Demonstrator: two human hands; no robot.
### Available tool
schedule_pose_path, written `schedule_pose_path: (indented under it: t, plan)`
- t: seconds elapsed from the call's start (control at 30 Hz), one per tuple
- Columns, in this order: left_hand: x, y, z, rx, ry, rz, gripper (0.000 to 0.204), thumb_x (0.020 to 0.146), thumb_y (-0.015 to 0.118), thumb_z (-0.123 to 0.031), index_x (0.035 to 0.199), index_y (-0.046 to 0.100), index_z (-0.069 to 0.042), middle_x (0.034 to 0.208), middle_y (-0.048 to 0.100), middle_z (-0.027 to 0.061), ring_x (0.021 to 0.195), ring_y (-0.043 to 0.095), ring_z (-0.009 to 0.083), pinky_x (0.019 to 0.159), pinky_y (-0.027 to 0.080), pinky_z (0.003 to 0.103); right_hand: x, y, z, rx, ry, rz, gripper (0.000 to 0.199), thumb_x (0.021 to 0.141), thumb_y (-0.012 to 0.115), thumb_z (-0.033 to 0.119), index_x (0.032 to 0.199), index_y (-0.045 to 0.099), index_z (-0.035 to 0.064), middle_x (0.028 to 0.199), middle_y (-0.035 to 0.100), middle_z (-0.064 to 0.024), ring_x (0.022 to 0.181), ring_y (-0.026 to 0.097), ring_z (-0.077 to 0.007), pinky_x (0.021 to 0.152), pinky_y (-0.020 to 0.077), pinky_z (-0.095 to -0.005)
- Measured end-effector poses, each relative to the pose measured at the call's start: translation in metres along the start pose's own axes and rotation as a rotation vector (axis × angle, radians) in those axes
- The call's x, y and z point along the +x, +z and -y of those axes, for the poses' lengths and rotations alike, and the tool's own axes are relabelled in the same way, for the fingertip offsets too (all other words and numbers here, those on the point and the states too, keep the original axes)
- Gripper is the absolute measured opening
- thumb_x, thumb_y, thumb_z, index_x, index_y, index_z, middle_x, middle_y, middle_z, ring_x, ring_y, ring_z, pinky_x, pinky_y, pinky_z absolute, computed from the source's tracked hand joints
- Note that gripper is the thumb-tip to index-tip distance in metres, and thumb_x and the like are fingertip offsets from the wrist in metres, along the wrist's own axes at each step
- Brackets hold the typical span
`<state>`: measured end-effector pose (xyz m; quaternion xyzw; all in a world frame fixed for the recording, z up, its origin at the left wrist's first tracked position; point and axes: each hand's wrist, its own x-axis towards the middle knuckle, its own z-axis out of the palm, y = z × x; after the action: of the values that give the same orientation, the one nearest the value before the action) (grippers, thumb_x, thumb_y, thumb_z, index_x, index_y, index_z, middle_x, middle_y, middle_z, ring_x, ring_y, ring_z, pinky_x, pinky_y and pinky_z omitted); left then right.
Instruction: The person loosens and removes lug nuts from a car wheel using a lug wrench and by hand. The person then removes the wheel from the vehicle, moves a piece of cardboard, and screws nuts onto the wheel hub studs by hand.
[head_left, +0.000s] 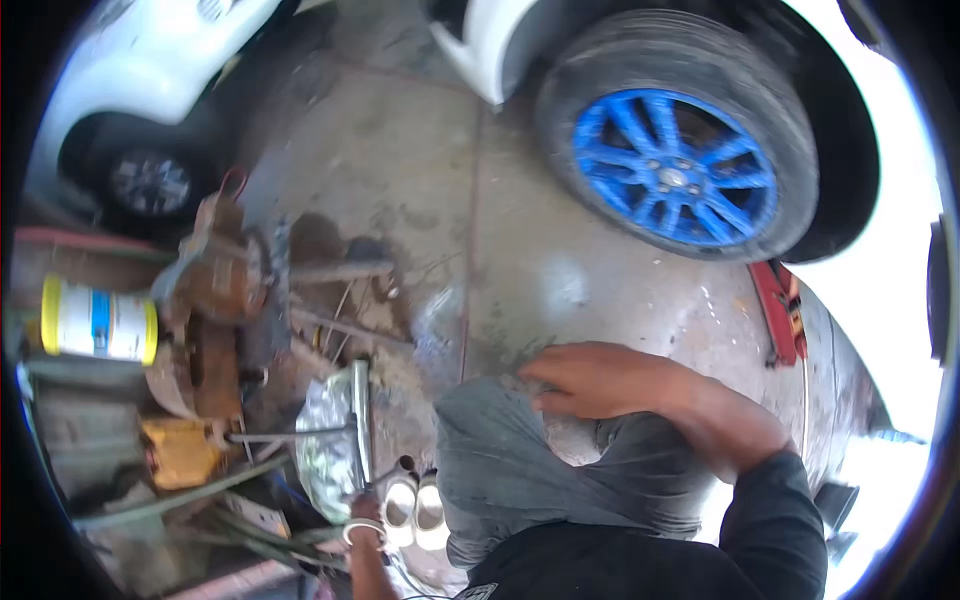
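Metal bar (361, 420) just beyond left grip (367, 507) (closure, hold unclear), right grip (595, 380) outstretched, empty.

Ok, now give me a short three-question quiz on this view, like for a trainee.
1. What colour is the rim inside the large black tyre?
2. True or false: the pale bangle is on the right wrist.
3. Which is nearest the right hand in the picture: A, the white-and-yellow tub; B, a grey trouser knee; C, the white car at upper left?

Key: 1, blue; 2, false, it circles the wrist of the left hand; 3, B.
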<state>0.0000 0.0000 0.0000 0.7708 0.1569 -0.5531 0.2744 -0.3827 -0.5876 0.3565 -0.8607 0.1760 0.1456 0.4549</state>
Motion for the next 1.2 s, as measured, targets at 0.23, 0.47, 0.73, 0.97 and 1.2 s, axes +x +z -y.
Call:
schedule_pose_path:
  t: [0.23, 0.47, 0.73, 0.97, 1.2]
  plan:
    - [-0.089, 0.244, -0.183, 0.061, 0.079, 0.189, 0.017, 0.098, 0.063, -0.028, 0.097, 0.057, -0.013, 0.062, 0.046, 0.0002, 0.048, 0.045, 0.0146, 0.043, 0.037, 0.032, -0.045, 0.003, -0.02, -0.007, 0.105, -0.005, 0.039, 0.098, 0.055, 0.029, 0.124, 0.064, 0.0018, 0.123, 0.067, -0.0216, 0.116, 0.063, -0.0385, 0.098, 0.0496, -0.0477]
    - [-0.093, 0.428, -0.282, 0.325, 0.488, 0.382, 0.048, 0.09, 0.075, -0.045, 0.112, 0.068, -0.003, 0.077, 0.06, 0.0027, 0.069, 0.059, 0.0171, 0.064, 0.045, 0.035, -0.108, -0.012, -0.084, 0.137, 0.293, -0.175, 0.04, 0.098, 0.055, 0.031, 0.125, 0.064, 0.0032, 0.121, 0.069, -0.0188, 0.116, 0.064, -0.0355, 0.101, 0.0486, -0.0459]
    - [-0.203, 0.514, -0.364, 0.613, 1.146, 0.487, 0.027, 0.09, 0.08, -0.026, 0.09, 0.065, -0.004, 0.077, 0.061, -0.0013, 0.071, 0.057, 0.0107, 0.064, 0.045, 0.03, -0.164, -0.013, -0.105, 0.118, 0.532, -0.741, 0.042, 0.095, 0.067, 0.023, 0.13, 0.061, -0.0001, 0.12, 0.069, -0.0223, 0.113, 0.068, -0.0334, 0.097, 0.0533, -0.0409]
    - [-0.24, 0.542, -0.35, 0.429, 1.513, 0.607, 0.029, 0.088, 0.082, -0.025, 0.089, 0.064, -0.003, 0.068, 0.062, 0.0047, 0.061, 0.057, 0.0161, 0.061, 0.047, 0.034, -0.129, -0.014, -0.078, 0.411, 0.194, -1.074, 0.043, 0.101, 0.064, 0.033, 0.129, 0.061, -0.0002, 0.113, 0.071, -0.0186, 0.103, 0.07, -0.0337, 0.092, 0.0532, -0.0412]
    - [-0.232, 0.544, -0.302, 0.429, 1.503, 0.468, 0.04, 0.087, 0.082, -0.035, 0.098, 0.061, -0.003, 0.075, 0.065, 0.0116, 0.065, 0.062, 0.027, 0.062, 0.049, 0.04, -0.11, -0.005, -0.073, 0.167, 0.213, -0.883, 0.027, 0.104, 0.06, 0.025, 0.118, 0.065, 0.0018, 0.1, 0.071, -0.015, 0.098, 0.07, -0.0263, 0.086, 0.0532, -0.0403]
